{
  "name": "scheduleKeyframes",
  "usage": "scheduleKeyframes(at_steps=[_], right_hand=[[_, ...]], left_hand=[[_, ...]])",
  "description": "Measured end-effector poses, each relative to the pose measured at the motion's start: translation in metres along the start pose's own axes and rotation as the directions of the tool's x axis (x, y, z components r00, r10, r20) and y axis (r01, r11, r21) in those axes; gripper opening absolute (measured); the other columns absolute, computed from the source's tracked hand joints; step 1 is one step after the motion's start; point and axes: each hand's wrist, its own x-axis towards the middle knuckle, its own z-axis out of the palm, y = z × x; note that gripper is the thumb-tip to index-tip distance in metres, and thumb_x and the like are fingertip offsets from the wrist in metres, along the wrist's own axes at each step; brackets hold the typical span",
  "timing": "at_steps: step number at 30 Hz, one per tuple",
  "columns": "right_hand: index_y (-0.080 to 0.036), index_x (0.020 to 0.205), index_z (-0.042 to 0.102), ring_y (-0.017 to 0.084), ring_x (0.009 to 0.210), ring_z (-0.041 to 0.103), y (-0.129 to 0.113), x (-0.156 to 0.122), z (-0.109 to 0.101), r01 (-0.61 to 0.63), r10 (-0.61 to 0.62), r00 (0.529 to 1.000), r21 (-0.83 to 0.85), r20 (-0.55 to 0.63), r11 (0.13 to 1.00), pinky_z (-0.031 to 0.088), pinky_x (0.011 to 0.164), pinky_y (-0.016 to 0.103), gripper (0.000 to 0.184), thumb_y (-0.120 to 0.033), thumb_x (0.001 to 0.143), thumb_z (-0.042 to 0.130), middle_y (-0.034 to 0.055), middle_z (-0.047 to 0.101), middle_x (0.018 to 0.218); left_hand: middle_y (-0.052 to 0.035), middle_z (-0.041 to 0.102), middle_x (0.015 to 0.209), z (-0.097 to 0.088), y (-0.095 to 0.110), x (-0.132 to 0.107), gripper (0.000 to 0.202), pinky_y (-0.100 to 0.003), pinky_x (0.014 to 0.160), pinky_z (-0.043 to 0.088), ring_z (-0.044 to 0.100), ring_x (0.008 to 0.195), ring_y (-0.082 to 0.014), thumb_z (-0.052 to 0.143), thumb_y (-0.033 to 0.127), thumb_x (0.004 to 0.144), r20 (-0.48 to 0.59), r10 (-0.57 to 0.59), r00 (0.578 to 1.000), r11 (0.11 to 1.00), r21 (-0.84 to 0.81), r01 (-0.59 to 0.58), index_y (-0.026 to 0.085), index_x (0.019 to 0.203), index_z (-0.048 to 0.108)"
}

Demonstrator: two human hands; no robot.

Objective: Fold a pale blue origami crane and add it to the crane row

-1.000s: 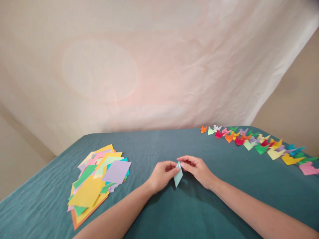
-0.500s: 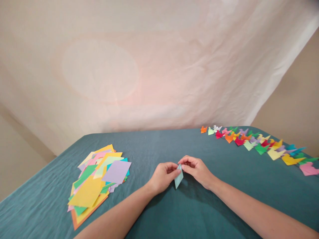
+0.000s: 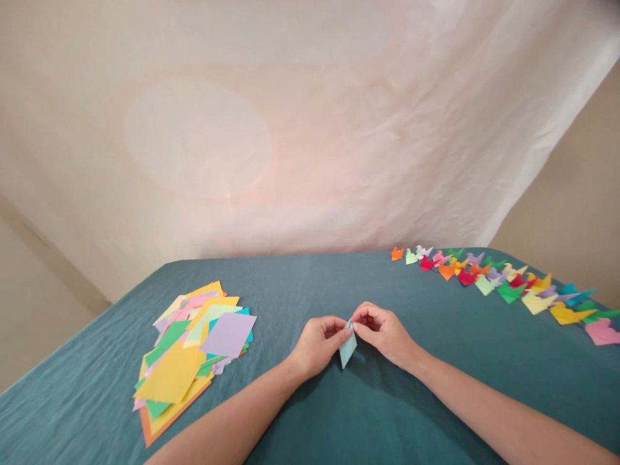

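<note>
A small light-blue piece of origami paper (image 3: 347, 353), folded into a narrow diamond, is held between my hands just above the table's middle. My left hand (image 3: 317, 345) pinches its left side, the thumb lying across the front. At the top corner, the thumb and index finger of my right hand (image 3: 380, 330) close on the paper's tip. The lower point of the diamond hangs free, pointing toward me. My fingertips hide the upper folds.
On the left lies a loose pile of coloured paper squares (image 3: 169, 374), a lilac sheet (image 3: 227, 334) on top. Several folded paper birds (image 3: 511, 292) stand in rows along the right and far edge. A dark green cloth (image 3: 295, 284) covers the table; a pale sheet (image 3: 310, 142) hangs behind.
The fingers of my right hand have drawn in slightly at the paper's top corner. The paper and my left hand stay almost where they were; the whole view shifts a little.
</note>
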Motion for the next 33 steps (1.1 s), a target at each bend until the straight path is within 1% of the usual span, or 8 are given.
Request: scheduleKeyframes(at_steps=[6,12,22,33], right_hand=[[-0.019,0.077,0.059,0.013,0.066,0.052,-0.005,-0.003,0.0,0.178,-0.188,0.981,-0.181,-0.042,0.967,0.043,0.061,0.025,0.005,-0.016,0.077,0.055,0.0008,0.053,0.078],[-0.02,0.079,0.059,0.014,0.067,0.053,-0.01,-0.005,0.0,0.246,-0.267,0.962,-0.255,-0.053,0.935,0.046,0.064,0.027,0.005,-0.017,0.078,0.055,0.002,0.054,0.079],[-0.021,0.08,0.061,0.015,0.068,0.054,-0.012,-0.006,0.0,0.22,-0.248,0.966,-0.277,-0.069,0.935,0.046,0.063,0.028,0.006,-0.021,0.08,0.055,0.0032,0.056,0.078],[-0.02,0.078,0.061,0.015,0.067,0.054,-0.012,-0.006,0.001,0.201,-0.229,0.971,-0.273,-0.073,0.941,0.045,0.063,0.028,0.007,-0.021,0.081,0.054,0.0024,0.056,0.076]], left_hand=[[-0.0054,0.064,0.079,-0.001,-0.002,0.0,0.028,-0.025,0.067,0.043,0.056,0.071,-0.0146,0.062,0.037,0.077,-0.015,0.027,1.0,1.0,-0.012,-0.027,0.011,0.085,0.066],[-0.0042,0.064,0.078,-0.001,-0.003,0.002,0.026,-0.024,0.067,0.042,0.056,0.07,-0.0137,0.063,0.038,0.076,-0.025,0.033,0.999,0.999,-0.03,-0.034,0.012,0.083,0.066],[-0.0035,0.064,0.076,0.0,-0.004,0.0,0.024,-0.023,0.066,0.041,0.056,0.069,-0.0133,0.063,0.036,0.077,-0.051,0.032,0.998,0.996,-0.076,-0.036,0.013,0.084,0.065],[-0.0029,0.065,0.074,0.001,-0.001,0.0,0.025,-0.022,0.065,0.042,0.056,0.068,-0.0132,0.064,0.037,0.076,-0.077,0.03,0.997,0.995,-0.093,-0.038,0.012,0.081,0.065]])
